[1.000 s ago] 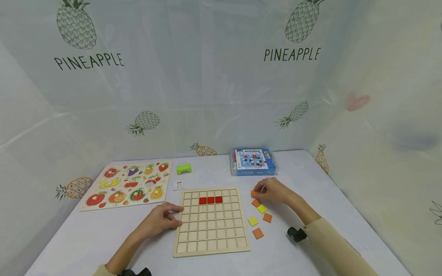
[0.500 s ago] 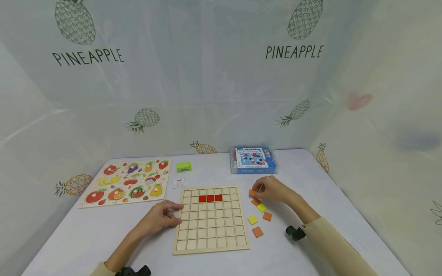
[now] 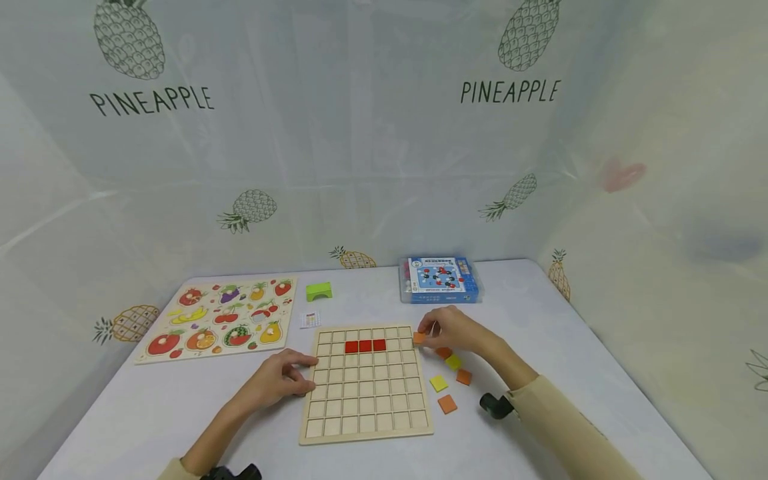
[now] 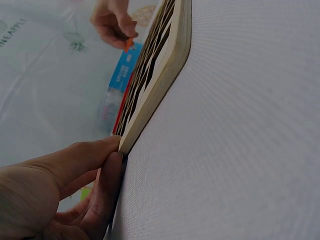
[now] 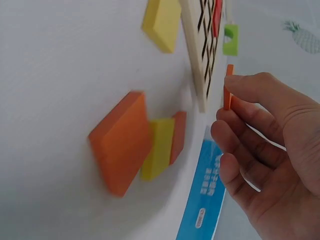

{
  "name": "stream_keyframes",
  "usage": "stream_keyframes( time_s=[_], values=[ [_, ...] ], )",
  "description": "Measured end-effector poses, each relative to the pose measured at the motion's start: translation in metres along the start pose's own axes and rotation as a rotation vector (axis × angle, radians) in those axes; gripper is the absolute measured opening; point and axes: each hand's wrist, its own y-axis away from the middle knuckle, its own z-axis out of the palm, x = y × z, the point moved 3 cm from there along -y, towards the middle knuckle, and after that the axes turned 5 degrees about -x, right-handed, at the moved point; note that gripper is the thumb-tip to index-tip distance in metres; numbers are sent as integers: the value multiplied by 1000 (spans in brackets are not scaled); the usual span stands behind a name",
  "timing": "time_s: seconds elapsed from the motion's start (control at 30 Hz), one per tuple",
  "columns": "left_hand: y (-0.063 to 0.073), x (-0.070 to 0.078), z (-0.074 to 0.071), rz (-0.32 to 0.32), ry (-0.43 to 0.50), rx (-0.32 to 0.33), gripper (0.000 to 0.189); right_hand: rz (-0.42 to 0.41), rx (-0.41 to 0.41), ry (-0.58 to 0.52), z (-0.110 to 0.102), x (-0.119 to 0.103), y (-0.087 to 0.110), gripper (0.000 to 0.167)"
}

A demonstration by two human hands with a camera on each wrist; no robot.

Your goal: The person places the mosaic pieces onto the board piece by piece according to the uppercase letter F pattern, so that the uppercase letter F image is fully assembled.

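Observation:
My right hand (image 3: 454, 328) pinches an orange square tile (image 3: 419, 338) between thumb and fingers, beside the upper right edge of the wooden grid board (image 3: 367, 440). In the right wrist view this tile (image 5: 228, 87) stands edge-on at the fingertips. Three red tiles (image 3: 365, 346) sit side by side in the board's second row. My left hand (image 3: 277, 381) lies at the board's left edge, thumb and index finger spread along it. The left wrist view shows those fingertips (image 4: 114, 145) touching the wooden rim (image 4: 150, 112).
Loose orange (image 3: 447, 404) and yellow (image 3: 439, 383) tiles lie right of the board, some partly under the right hand. A fruit puzzle board (image 3: 219, 320) is at the back left. Behind stand a green arch block (image 3: 319, 291), a small printed card (image 3: 310, 320) and a blue box (image 3: 441, 281).
My right hand has carried the orange tile leftward from the loose tiles to the board's right edge. The left hand stays at the board's left edge.

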Motion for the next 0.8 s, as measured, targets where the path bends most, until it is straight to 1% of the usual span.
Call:
stream_keyframes(
  time_s=[0.33, 0.5, 0.63, 0.8],
  values=[
    [-1, -1, 1, 9, -8, 0, 48, -50, -23, -19, 6, -25, -15, 16],
    [0, -1, 0, 12, -4, 2, 48, -104, -26, 3, 11, -35, -24, 20],
    [1, 0, 0, 14, -2, -2, 48, -151, -23, 26, 17, -44, -30, 20],
    [0, -1, 0, 17, 8, -3, 48, -174, -31, 26, 24, -55, -37, 18]
  ],
)
